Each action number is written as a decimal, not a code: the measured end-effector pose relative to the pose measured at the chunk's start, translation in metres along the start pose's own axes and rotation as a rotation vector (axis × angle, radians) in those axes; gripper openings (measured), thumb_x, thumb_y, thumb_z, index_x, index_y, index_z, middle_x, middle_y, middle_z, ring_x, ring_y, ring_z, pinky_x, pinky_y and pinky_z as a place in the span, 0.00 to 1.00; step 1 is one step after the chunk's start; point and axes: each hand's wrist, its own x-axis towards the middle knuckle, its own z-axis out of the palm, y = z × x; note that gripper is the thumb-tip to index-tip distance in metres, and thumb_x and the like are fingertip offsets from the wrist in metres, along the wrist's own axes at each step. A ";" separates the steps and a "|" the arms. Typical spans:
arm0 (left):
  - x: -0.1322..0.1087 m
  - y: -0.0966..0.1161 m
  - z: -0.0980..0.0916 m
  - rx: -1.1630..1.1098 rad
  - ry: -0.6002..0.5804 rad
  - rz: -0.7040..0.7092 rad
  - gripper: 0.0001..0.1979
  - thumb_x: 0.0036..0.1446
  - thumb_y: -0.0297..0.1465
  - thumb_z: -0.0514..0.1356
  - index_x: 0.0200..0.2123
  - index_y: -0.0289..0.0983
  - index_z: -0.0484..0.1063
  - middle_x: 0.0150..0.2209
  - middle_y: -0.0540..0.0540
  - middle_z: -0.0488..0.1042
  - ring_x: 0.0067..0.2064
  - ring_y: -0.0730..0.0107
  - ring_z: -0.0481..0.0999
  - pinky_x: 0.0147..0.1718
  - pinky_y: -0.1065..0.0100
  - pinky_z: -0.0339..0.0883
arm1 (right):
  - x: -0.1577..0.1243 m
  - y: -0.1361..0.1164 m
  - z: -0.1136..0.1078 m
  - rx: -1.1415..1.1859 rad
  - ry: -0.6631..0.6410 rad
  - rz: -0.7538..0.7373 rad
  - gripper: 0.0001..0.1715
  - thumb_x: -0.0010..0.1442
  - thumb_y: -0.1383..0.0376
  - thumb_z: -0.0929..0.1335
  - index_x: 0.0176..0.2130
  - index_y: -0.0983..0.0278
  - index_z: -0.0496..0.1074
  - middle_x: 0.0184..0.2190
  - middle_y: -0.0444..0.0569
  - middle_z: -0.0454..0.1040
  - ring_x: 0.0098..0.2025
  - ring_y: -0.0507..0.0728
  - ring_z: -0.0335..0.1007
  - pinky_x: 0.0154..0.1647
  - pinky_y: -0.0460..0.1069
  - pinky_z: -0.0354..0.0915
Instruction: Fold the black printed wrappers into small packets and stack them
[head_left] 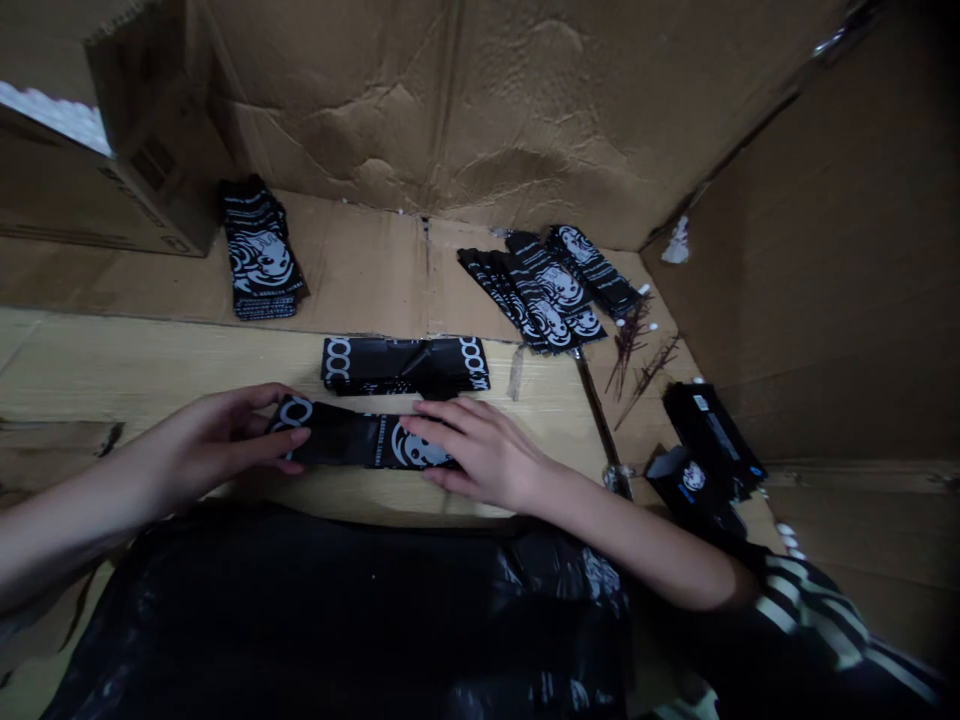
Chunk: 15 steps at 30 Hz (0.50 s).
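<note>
My left hand (244, 435) pinches the left end of a flat black printed packet (341, 437) between thumb and fingers. This packet has pale rings at its left end and a white face drawing toward the right. Over its right end is my right hand (484, 450), fingers curled across the drawing and gripping it; that end is partly hidden. Just beyond both hands lies a stack of similar black packets (379, 365), with ring patterns at both ends.
At the back left, another stack of printed packets (262, 255) lies near an open cardboard box (150, 170). Fanned packets (555, 290) and dark reddish twigs (637, 350) are at the back right. Black boxes (712, 440) sit right; a black plastic bag (360, 610) is in front.
</note>
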 end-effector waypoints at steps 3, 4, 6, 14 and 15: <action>0.004 0.000 -0.001 -0.110 -0.017 -0.051 0.12 0.57 0.39 0.68 0.39 0.39 0.76 0.37 0.54 0.81 0.38 0.69 0.79 0.42 0.67 0.78 | 0.015 0.002 -0.002 0.015 -0.057 0.078 0.40 0.66 0.54 0.75 0.69 0.69 0.67 0.64 0.62 0.75 0.61 0.66 0.71 0.62 0.62 0.71; 0.005 0.000 -0.001 -0.119 -0.014 -0.058 0.11 0.58 0.39 0.68 0.39 0.39 0.75 0.37 0.54 0.80 0.39 0.70 0.78 0.43 0.67 0.78 | 0.019 0.001 -0.003 0.011 -0.074 0.098 0.43 0.64 0.52 0.76 0.70 0.69 0.66 0.62 0.62 0.76 0.60 0.66 0.71 0.61 0.61 0.71; 0.005 0.000 0.000 -0.113 0.012 -0.051 0.11 0.57 0.39 0.68 0.38 0.39 0.74 0.36 0.54 0.78 0.38 0.70 0.77 0.42 0.67 0.77 | 0.024 -0.003 -0.006 -0.008 -0.098 0.130 0.46 0.64 0.50 0.76 0.70 0.69 0.65 0.58 0.62 0.78 0.56 0.66 0.72 0.59 0.61 0.72; -0.004 0.019 0.004 0.062 0.002 0.056 0.22 0.49 0.44 0.71 0.43 0.40 0.73 0.38 0.51 0.77 0.40 0.64 0.77 0.41 0.66 0.74 | 0.028 -0.007 -0.004 0.010 -0.088 0.119 0.38 0.66 0.60 0.74 0.69 0.71 0.67 0.55 0.62 0.80 0.53 0.65 0.73 0.56 0.60 0.73; -0.005 0.022 0.006 0.069 -0.013 0.081 0.23 0.48 0.43 0.72 0.44 0.41 0.73 0.40 0.50 0.78 0.44 0.62 0.78 0.44 0.65 0.73 | 0.029 -0.007 -0.003 0.015 -0.079 0.114 0.37 0.66 0.60 0.74 0.68 0.71 0.67 0.56 0.62 0.80 0.53 0.65 0.73 0.57 0.60 0.73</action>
